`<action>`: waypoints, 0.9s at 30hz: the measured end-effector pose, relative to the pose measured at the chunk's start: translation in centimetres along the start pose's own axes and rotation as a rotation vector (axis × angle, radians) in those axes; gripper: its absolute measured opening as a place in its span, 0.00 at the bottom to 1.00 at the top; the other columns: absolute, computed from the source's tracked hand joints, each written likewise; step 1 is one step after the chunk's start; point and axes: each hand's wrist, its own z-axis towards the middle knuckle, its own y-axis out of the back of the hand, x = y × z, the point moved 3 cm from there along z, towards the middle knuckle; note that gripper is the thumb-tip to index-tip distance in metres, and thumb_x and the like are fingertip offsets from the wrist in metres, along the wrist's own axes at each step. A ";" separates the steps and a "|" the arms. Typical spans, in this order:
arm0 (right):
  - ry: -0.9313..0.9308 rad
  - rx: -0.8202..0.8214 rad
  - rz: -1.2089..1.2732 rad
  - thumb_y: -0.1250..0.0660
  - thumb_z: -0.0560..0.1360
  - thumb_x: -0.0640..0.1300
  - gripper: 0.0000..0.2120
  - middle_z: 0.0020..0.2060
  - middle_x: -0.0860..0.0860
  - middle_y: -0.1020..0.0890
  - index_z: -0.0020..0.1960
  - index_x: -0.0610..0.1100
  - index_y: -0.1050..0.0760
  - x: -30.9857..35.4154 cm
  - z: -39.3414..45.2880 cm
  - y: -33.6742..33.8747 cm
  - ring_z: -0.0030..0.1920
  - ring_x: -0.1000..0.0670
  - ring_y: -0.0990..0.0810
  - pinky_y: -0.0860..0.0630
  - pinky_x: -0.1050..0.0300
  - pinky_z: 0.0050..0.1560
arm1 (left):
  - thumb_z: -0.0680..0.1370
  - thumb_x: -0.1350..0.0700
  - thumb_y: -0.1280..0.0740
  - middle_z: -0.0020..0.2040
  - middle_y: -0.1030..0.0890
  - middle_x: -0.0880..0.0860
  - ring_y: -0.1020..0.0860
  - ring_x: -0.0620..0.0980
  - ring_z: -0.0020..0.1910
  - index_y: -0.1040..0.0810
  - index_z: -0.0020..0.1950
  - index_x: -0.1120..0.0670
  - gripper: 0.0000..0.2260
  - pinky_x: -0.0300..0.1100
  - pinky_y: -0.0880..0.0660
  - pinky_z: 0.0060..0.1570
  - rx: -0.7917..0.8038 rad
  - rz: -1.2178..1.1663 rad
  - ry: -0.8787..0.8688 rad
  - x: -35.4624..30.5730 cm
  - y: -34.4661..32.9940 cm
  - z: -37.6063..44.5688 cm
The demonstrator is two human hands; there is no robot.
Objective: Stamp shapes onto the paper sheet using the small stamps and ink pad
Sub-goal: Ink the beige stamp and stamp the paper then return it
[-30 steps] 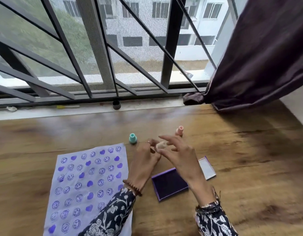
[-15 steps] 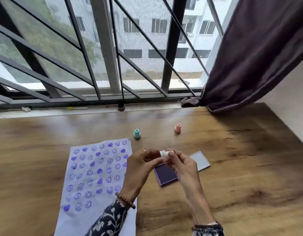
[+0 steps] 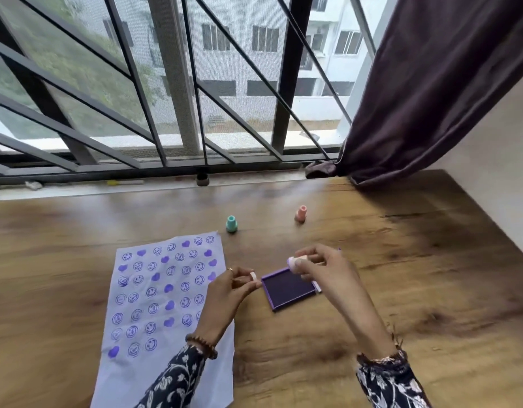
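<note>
The paper sheet [image 3: 166,301] lies flat on the wooden counter [image 3: 401,290] at the person's left, pale lilac and covered in rows of purple smiley faces and solid hearts; its lower right part is hidden under the left forearm. Just right of the sheet sits the ink pad [image 3: 288,290], a square purple tray with a dark inked face, open and slightly turned; its lid is mostly hidden behind the right hand.

The right hand [image 3: 322,267] hovers above the far edge of the pad, its grip closed on a small stamp [image 3: 295,262], pale-bodied with a purple-tinted end pointing left. The left hand [image 3: 227,293] rests beside the pad's left edge, its grip pinched on a small white cap [image 3: 253,275]; a ring shows on one finger and a bead bracelet on the wrist. Both sleeves are dark with a white floral print.

Farther back on the counter stand a teal stamp [image 3: 231,224], near the sheet's top right corner, and a pink stamp [image 3: 300,214], well apart from it. Beyond them runs the window grille [image 3: 195,113], with a dark curtain [image 3: 430,83] bunched at the right.
</note>
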 end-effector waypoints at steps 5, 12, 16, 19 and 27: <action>0.443 -0.447 -0.350 0.31 0.70 0.47 0.00 0.34 0.57 0.23 0.41 0.51 0.22 5.4 -2.4 2.3 0.32 0.60 0.26 0.31 0.75 0.37 | 0.71 0.59 0.28 0.38 0.19 0.49 0.19 0.50 0.40 0.24 0.39 0.50 0.06 0.42 0.20 0.42 0.014 -0.086 0.063 0.7 -0.9 0.8; 0.143 -0.150 -0.691 0.39 0.76 0.43 0.07 0.53 0.45 0.22 0.52 0.42 0.26 -4.2 1.1 -6.1 0.53 0.45 0.23 0.29 0.54 0.50 | 0.73 0.58 0.30 0.39 0.19 0.54 0.21 0.47 0.34 0.25 0.40 0.52 0.05 0.39 0.23 0.39 0.028 -0.152 0.135 1.3 -1.5 1.0; 0.153 -0.203 -0.673 0.36 0.74 0.43 0.07 0.51 0.45 0.22 0.50 0.43 0.25 -5.5 2.4 -6.2 0.51 0.43 0.22 0.27 0.52 0.47 | 0.73 0.57 0.30 0.39 0.19 0.51 0.19 0.45 0.37 0.25 0.40 0.52 0.04 0.43 0.22 0.44 0.011 -0.127 0.097 0.6 -0.6 0.6; 0.063 -0.165 -0.462 0.31 0.70 0.42 0.07 0.48 0.43 0.19 0.46 0.41 0.22 -5.5 2.8 -4.9 0.50 0.41 0.22 0.27 0.51 0.47 | 0.73 0.57 0.31 0.39 0.19 0.48 0.20 0.44 0.40 0.24 0.41 0.51 0.04 0.41 0.23 0.46 -0.006 -0.090 0.022 -0.4 1.5 -0.1; -0.012 -0.001 0.079 0.26 0.66 0.45 0.04 0.34 0.53 0.16 0.34 0.51 0.20 -3.0 -3.8 -9.5 0.35 0.58 0.20 0.22 0.54 0.44 | 0.72 0.54 0.30 0.39 0.18 0.46 0.22 0.33 0.40 0.25 0.42 0.49 0.05 0.30 0.27 0.42 -0.057 0.152 -0.044 1.7 10.7 -3.5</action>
